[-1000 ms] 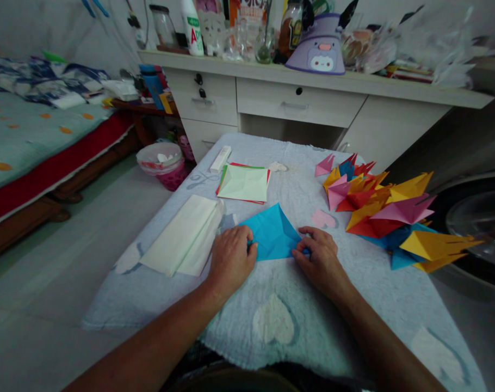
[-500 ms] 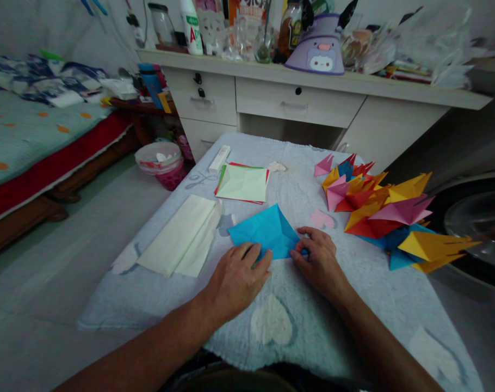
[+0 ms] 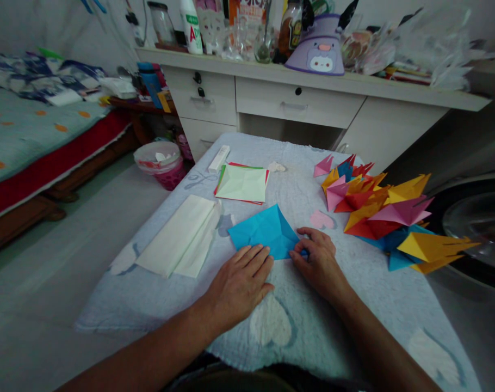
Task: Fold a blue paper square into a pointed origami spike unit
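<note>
While the left hand [image 3: 241,283] lies flat, fingertips [image 3: 259,252] pinning the blue origami paper [image 3: 266,231] against the towel [image 3: 296,179], the right hand [image 3: 317,262] pinches the corner beside it, apparently steadying the sheet.

One left hand [image 3: 239,280], one right hand [image 3: 319,264], one blue paper [image 3: 264,231], one pink bin [image 3: 164,163].

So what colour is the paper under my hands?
Bright blue; the paper shows best in the head view.
</note>
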{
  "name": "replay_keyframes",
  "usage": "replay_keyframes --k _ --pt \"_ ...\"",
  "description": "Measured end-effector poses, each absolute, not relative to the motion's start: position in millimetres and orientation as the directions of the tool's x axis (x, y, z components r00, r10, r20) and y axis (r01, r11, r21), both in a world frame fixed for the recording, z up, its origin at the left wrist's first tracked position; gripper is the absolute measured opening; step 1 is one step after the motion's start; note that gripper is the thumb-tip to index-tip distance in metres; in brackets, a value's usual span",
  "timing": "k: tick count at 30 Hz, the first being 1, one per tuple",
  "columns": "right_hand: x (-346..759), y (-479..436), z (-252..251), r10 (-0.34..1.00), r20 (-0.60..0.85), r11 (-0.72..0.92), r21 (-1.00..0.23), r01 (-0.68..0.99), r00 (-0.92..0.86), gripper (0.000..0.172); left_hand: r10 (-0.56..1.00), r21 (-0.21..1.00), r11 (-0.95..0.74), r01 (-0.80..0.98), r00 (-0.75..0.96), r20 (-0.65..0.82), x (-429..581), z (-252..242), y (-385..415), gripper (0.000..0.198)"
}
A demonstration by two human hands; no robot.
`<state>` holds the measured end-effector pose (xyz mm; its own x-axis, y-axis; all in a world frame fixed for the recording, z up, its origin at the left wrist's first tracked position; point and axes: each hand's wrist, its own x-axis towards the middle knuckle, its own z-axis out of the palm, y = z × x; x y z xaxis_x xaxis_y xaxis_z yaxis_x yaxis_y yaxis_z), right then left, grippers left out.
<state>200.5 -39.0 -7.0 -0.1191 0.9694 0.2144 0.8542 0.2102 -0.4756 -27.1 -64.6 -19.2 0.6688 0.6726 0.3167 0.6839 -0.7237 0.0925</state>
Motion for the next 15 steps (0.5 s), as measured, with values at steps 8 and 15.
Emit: replay_keyframes --k 8,15 --pt "209 -40 -3 0.975 0.187 0.198 -0.491 0.848 -0.119 0.006 0.698 0.087 -0.704 0.705 0.664 0.268 -26 -18 -65 0.045" --pt "219 -41 -2 0.980 0.165 0.178 -0.494 0.851 -0.109 0.010 0.718 0.090 -0.690 0.718 0.663 0.213 -27 -17 -67 0.049"
